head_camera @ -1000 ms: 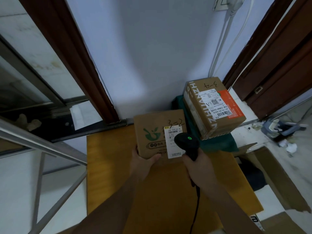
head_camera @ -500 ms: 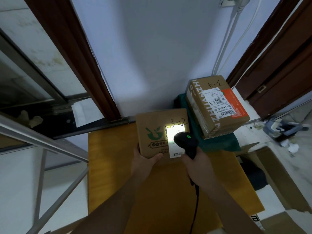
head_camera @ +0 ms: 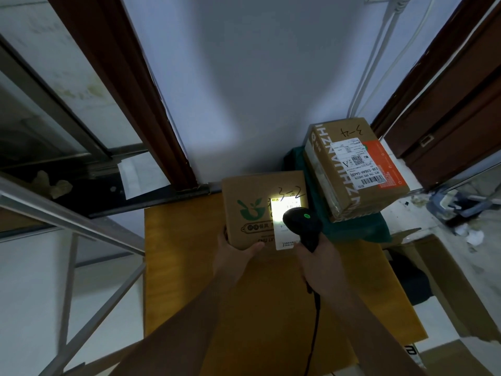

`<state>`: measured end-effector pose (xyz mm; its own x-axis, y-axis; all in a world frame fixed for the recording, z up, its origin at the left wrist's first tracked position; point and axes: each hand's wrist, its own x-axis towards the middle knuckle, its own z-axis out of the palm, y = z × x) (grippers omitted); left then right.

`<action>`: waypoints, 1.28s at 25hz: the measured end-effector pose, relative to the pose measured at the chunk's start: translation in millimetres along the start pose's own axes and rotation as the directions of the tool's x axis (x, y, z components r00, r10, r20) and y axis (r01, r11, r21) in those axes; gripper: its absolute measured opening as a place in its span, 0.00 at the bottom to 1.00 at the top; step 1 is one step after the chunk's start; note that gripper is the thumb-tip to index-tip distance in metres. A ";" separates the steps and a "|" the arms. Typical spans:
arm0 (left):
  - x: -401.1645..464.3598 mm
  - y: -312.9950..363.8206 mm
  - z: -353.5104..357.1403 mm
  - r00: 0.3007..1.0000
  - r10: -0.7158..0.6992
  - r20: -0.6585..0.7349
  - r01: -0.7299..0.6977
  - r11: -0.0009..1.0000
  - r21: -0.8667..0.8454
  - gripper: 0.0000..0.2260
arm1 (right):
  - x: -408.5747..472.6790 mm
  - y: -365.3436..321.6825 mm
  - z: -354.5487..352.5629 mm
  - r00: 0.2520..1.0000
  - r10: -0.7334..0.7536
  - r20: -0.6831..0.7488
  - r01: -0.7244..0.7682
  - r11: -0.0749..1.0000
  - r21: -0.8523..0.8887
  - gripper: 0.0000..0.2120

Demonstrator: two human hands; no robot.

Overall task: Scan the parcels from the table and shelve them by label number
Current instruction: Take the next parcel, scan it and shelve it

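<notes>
The scanner (head_camera: 302,223) now throws a bright patch of light onto the white label (head_camera: 283,223) of the near box (head_camera: 254,210); a second ago the label was unlit and plainly readable, so the trigger has been pulled and the read is under way. The green lamp on the scanner head glows as it did before.

The right hand (head_camera: 318,260) grips the scanner handle, head aimed at the label from just beside it, its cable trailing back toward the person. The left hand (head_camera: 234,252) holds the box by its near edge, thumb on the top face, keeping it tipped up from the worktop (head_camera: 189,267). The box itself has hardly moved. "3-2" is handwritten above the label.

A second box (head_camera: 355,169), marked "3-4", lies on a green cloth (head_camera: 360,230) to the right, apart from both hands.

My reading: the scan of the 3-2 box is probably registering now, and once it does, this box is ready to go to its shelf. The 3-4 box looks not yet handled. No shelf is clearly in view.
</notes>
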<state>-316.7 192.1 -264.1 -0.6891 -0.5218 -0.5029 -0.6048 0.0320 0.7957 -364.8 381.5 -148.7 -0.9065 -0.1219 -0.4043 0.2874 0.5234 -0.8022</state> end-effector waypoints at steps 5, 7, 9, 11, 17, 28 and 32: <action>0.9 1.1 0.7 1.000 0.000 -0.006 0.000 1.000 0.022 0.54 | 2.1 2.5 0.0 1.000 0.021 0.002 -0.021 0.999 0.045 0.04; 1.0 1.4 0.4 1.000 -0.008 0.002 0.007 1.000 0.021 0.53 | 4.3 2.7 0.7 1.000 0.023 -0.006 -0.023 0.999 0.050 0.04; 0.8 1.6 -0.3 1.000 -0.017 0.003 0.017 1.000 0.013 0.54 | 6.4 2.4 1.7 1.000 0.016 -0.014 -0.015 0.999 0.049 0.03; 1.0 0.5 -0.2 1.000 -0.017 -0.004 0.017 1.000 0.006 0.56 | 7.6 2.1 2.7 1.000 0.011 -0.016 -0.010 0.999 0.045 0.03; -2.2 -1.5 0.5 1.000 0.016 -0.010 -0.016 1.000 0.025 0.53 | 9.2 1.4 2.7 1.000 0.002 0.021 -0.003 1.000 0.025 0.04; -1.6 -5.0 1.9 1.000 0.004 -0.019 -0.003 1.000 0.026 0.53 | 13.4 10.0 2.9 1.000 0.016 0.007 -0.017 0.999 0.045 0.05; -4.0 -7.1 2.6 0.999 0.029 -0.013 -0.029 1.000 -0.004 0.53 | 10.3 9.5 -0.6 0.999 0.016 0.027 -0.018 0.999 0.044 0.07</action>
<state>-310.6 196.2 -268.6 -0.7013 -0.5314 -0.4752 -0.5831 0.0440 0.8112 -371.6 385.7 -160.2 -0.8929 -0.1362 -0.4292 0.3166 0.4880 -0.8134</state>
